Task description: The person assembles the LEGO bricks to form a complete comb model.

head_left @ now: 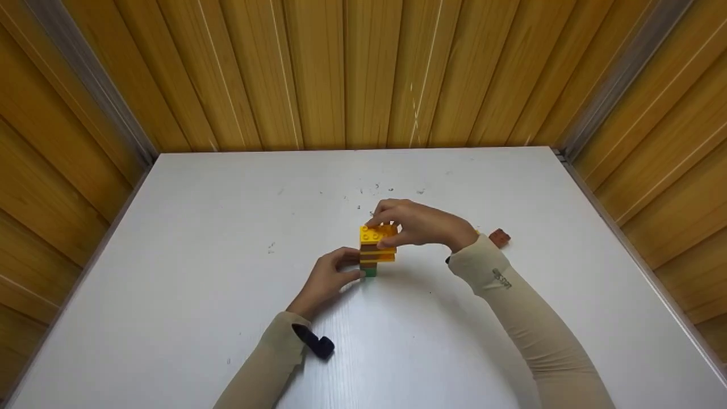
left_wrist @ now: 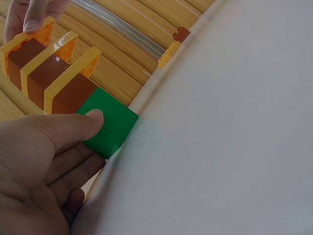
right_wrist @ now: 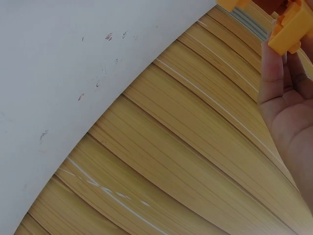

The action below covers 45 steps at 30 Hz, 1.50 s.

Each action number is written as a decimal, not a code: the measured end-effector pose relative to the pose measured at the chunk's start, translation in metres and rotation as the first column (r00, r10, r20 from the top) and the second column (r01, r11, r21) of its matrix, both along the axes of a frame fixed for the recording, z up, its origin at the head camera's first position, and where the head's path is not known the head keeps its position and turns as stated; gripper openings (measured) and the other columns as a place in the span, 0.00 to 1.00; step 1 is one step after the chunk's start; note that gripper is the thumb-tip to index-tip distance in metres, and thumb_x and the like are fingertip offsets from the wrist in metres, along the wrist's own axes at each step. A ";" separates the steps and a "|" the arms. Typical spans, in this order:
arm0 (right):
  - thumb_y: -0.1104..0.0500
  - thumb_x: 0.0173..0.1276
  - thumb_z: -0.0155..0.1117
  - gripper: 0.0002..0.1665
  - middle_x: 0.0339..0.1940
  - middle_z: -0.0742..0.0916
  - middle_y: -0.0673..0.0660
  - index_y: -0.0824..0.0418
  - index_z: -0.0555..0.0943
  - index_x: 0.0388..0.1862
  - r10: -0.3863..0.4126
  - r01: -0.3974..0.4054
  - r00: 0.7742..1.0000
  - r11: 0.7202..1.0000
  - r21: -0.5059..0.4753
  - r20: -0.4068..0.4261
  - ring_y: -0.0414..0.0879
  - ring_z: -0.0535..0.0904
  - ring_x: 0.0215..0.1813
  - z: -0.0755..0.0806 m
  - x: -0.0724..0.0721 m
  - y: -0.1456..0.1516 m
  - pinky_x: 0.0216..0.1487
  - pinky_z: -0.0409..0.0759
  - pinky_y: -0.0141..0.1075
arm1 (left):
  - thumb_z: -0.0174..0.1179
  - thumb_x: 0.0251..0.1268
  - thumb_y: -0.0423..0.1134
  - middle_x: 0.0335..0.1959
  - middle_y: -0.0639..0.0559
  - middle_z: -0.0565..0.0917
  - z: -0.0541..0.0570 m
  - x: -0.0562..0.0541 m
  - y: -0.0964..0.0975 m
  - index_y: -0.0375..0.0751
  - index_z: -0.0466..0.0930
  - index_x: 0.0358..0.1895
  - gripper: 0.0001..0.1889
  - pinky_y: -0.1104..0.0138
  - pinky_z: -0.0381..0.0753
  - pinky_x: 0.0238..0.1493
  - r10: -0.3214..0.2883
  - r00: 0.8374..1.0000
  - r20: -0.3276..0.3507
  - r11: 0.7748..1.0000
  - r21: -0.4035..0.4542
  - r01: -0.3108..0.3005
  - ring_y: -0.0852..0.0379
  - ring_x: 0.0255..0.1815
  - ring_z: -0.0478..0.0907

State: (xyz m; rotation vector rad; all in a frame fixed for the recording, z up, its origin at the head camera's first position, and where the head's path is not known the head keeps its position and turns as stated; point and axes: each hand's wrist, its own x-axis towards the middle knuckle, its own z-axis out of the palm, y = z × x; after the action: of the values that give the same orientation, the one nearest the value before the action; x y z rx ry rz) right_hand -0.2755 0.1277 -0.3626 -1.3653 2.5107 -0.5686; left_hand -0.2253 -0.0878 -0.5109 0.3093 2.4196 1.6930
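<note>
A tower of toy building bricks stands on the white table (head_left: pixel 238 216), with brown bricks (left_wrist: pixel 73 93) and yellow plates layered above a green brick (left_wrist: pixel 115 120). The yellow plates jut out to the right beyond the narrower green base. My left hand (head_left: pixel 329 275) grips the green brick low down, its thumb on the front face and its fingers behind. Up at the top, my right hand (head_left: pixel 417 221) holds the uppermost yellow plate (head_left: pixel 366 234) by its right end. In the right wrist view only part of that yellow plate (right_wrist: pixel 291 32) shows, at the upper right corner.
To the right, behind my right wrist, lies a loose brown brick (head_left: pixel 500 237) beside a yellow piece (left_wrist: pixel 168 55). Wood-look panels (head_left: pixel 363 74) wall the table at the back and both sides. Small dark marks (head_left: pixel 391 189) dot the tabletop.
</note>
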 end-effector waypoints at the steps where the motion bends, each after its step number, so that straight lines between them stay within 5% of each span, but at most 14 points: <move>1: 0.58 0.63 0.68 0.21 0.49 0.81 0.56 0.62 0.81 0.55 0.001 -0.001 1.000 1.000 0.000 -0.002 0.48 0.78 0.48 0.000 0.000 0.000 0.51 0.81 0.40 | 0.67 0.59 0.36 0.54 0.53 0.83 0.000 0.000 0.000 0.48 0.78 0.56 0.20 0.59 0.73 0.65 0.000 1.000 0.002 1.000 0.004 0.000 0.56 0.57 0.79; 45: 0.59 0.61 0.70 0.21 0.46 0.81 0.54 0.58 0.82 0.54 -0.095 0.091 0.988 0.995 0.042 0.124 0.49 0.78 0.49 0.001 -0.003 -0.005 0.51 0.81 0.40 | 0.67 0.58 0.36 0.53 0.52 0.83 0.000 -0.002 -0.001 0.47 0.78 0.55 0.20 0.59 0.73 0.64 -0.005 1.000 -0.026 1.000 -0.013 0.005 0.55 0.56 0.79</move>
State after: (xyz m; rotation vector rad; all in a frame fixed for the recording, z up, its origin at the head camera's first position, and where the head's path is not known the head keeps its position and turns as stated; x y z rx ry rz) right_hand -0.2788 0.1222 -0.3615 -1.1665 2.4807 -0.6046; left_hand -0.2270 -0.0888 -0.5111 0.3375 2.4453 1.6805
